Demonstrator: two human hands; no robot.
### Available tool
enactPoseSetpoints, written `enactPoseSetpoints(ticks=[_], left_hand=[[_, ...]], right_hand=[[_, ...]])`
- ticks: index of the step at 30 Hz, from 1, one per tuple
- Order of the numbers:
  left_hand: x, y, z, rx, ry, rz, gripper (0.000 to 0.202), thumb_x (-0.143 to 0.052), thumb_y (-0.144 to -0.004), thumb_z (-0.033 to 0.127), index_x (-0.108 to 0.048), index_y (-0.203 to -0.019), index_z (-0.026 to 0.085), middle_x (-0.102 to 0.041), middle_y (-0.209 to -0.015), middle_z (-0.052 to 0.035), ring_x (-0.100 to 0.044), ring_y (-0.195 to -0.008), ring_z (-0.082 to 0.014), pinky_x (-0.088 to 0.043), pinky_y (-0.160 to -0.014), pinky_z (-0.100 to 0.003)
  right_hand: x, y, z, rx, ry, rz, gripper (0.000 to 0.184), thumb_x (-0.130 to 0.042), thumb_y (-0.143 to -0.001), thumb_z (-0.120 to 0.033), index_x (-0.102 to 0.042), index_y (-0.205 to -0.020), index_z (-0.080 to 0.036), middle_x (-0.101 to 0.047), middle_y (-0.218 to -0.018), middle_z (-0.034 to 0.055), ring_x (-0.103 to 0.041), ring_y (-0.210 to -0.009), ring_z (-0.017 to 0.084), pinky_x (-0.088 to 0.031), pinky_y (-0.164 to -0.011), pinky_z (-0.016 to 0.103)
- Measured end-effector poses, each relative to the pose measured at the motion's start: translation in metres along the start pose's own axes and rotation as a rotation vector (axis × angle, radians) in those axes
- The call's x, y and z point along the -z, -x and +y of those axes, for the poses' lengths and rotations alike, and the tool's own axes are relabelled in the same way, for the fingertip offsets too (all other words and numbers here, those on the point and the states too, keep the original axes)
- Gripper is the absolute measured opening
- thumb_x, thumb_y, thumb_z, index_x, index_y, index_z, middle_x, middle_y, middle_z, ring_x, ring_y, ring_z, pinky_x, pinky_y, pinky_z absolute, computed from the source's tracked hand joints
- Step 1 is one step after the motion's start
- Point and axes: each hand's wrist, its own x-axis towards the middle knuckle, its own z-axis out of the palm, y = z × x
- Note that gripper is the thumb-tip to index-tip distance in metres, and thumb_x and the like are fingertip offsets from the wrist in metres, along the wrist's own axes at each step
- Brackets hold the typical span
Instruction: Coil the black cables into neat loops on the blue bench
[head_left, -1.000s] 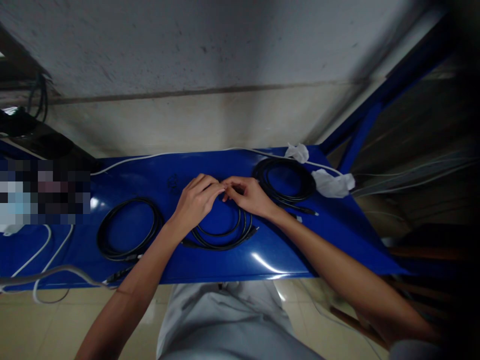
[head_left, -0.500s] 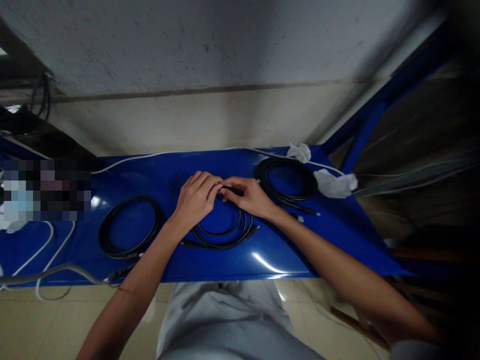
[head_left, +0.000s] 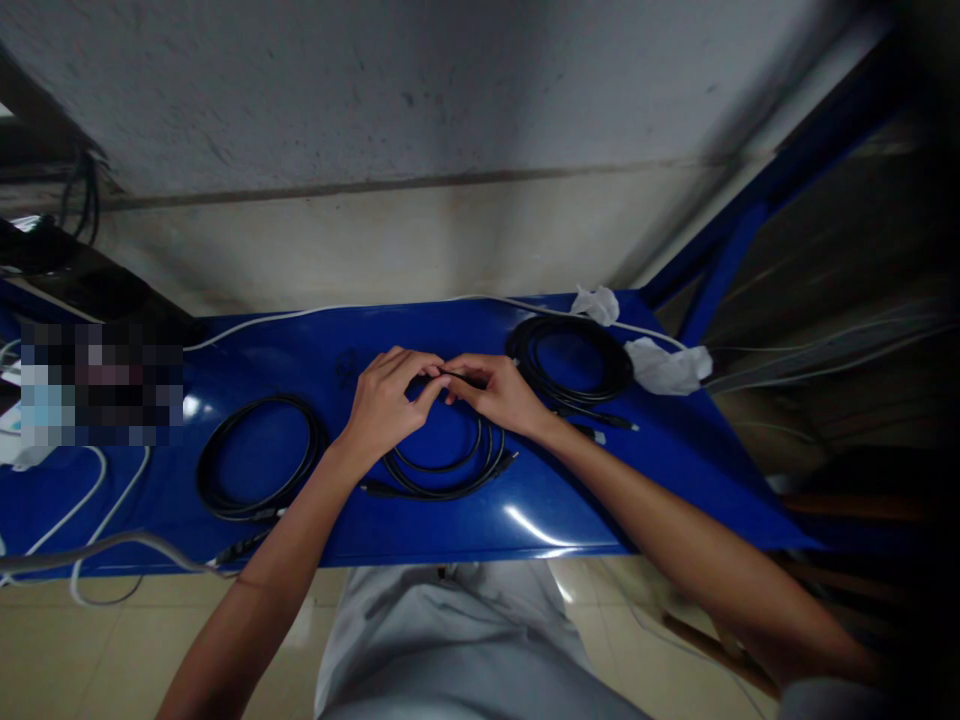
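Observation:
In the middle of the blue table [head_left: 360,540], a coiled black cable [head_left: 442,494] lies with its two plug ends pointing outward near the front of the loop. My left hand [head_left: 390,396] is closed at the far side of this coil, its thumb and fingertips pinching the black cable. Close against it, my right hand [head_left: 501,390] grips the same stretch with thumb and curled fingers. The fingertips of both hands nearly touch and partly hide what lies between them. Any small tie there is too small to make out.
Another black cable coil [head_left: 204,468] lies left, and a thicker one [head_left: 621,362] lies right. Crumpled white pieces [head_left: 667,367] sit at the back right. A white cord [head_left: 300,312] runs along the rear edge by the wall. White cables [head_left: 120,510] hang over the front left.
My left thumb has moved lower and apart from the other left fingers, showing more black cable between the hands. My right hand stays nearly still.

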Motion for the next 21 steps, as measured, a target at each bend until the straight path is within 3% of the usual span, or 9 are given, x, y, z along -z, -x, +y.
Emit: enactPoseSetpoints(ticks=[8,17,21], left_hand=[[0.0062,-0.0005,0.0026,-0.005,0.022,-0.057,0.013,-0.068,-0.101,0.02,-0.073,-0.113,0.024,-0.081,-0.105,-0.0046,-0.075,-0.098,-0.0226,-0.056,-0.092,-0.042],[0.0007,-0.0042,0.0029,0.073,0.224,0.013,0.012,-0.077,-0.099,0.024,-0.077,-0.112,0.024,-0.078,-0.105,-0.0052,-0.074,-0.095,-0.0202,-0.059,-0.089,-0.036],[0.0009,-0.0051,0.0018,0.105,0.25,0.005,0.005,-0.079,-0.098,0.023,-0.081,-0.103,0.024,-0.078,-0.102,-0.0051,-0.074,-0.095,-0.0203,-0.059,-0.089,-0.036]], right_hand=[[-0.0002,-0.0007,0.0005,-0.022,-0.036,0.007,0.032,-0.077,-0.098,-0.05,-0.08,-0.102,-0.018,-0.08,-0.09,0.006,-0.075,-0.075,0.018,-0.062,-0.077,0.032],[0.0004,-0.0012,-0.0012,0.01,-0.033,-0.01,0.04,-0.078,-0.096,-0.057,-0.081,-0.103,-0.018,-0.08,-0.086,0.0051,-0.074,-0.075,0.019,-0.062,-0.08,0.033],[0.0012,-0.0007,-0.0015,-0.003,0.001,-0.023,0.04,-0.077,-0.097,-0.057,-0.081,-0.102,-0.017,-0.079,-0.084,0.0048,-0.075,-0.077,0.02,-0.061,-0.08,0.032]])
